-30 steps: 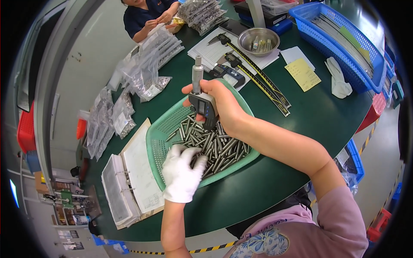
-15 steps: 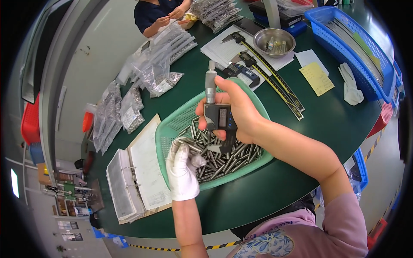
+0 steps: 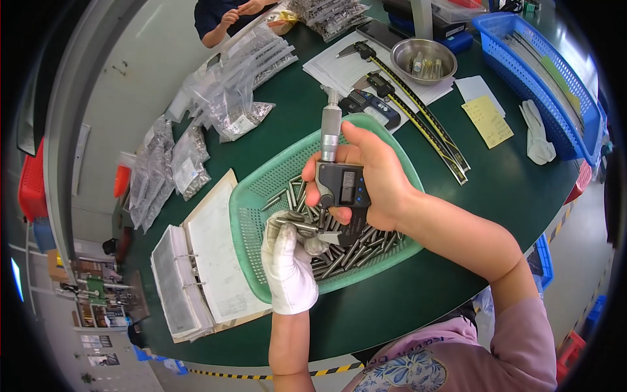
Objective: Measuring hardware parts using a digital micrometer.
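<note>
In a white glove, my left hand (image 3: 287,271) pinches a short metal pin (image 3: 297,224) between thumb and fingers. My bare right hand (image 3: 382,173) grips a digital micrometer (image 3: 341,186), its thimble pointing up and its small display facing me. The pin's right end is at the micrometer's jaws; whether it touches them I cannot tell. Both hands are over a green plastic basket (image 3: 255,189) that holds many loose metal pins (image 3: 356,251).
An open ring binder (image 3: 219,261) lies left of the basket, with bagged parts (image 3: 189,163) beyond it. Two calipers (image 3: 418,117), another micrometer (image 3: 372,108), a metal bowl (image 3: 423,60) and a blue basket (image 3: 542,85) lie to the right. Another person's hands (image 3: 238,13) are at the far side.
The pin in my left hand now shows clearly at the micrometer's jaws. Both hands and the micrometer sit slightly lower and further right in view; the whole scene has shifted a little.
</note>
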`<state>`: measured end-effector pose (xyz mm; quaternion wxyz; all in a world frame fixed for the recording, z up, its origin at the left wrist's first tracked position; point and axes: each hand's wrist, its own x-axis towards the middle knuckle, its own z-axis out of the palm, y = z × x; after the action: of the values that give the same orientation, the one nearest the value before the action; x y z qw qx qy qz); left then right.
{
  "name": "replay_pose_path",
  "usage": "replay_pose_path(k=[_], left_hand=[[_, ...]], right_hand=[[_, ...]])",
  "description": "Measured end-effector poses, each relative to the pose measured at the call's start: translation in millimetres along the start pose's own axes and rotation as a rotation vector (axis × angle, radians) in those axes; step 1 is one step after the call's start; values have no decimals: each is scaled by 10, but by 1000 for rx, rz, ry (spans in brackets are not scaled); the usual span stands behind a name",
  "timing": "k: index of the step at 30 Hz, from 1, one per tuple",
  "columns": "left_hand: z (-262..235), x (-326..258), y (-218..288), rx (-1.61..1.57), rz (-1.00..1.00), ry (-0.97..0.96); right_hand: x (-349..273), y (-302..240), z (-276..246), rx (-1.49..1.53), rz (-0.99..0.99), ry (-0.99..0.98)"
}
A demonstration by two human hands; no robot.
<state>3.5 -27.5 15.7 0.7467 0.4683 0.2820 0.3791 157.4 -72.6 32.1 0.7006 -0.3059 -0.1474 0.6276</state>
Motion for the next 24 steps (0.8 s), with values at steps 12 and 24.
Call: replay_pose_path(k=[12, 24], left_hand=[[7, 3, -14, 28, 36, -13], [-35, 2, -35, -4, 37, -31]], right_hand=[[1, -7, -11, 13, 5, -8], [-33, -2, 38, -101, -35, 12]])
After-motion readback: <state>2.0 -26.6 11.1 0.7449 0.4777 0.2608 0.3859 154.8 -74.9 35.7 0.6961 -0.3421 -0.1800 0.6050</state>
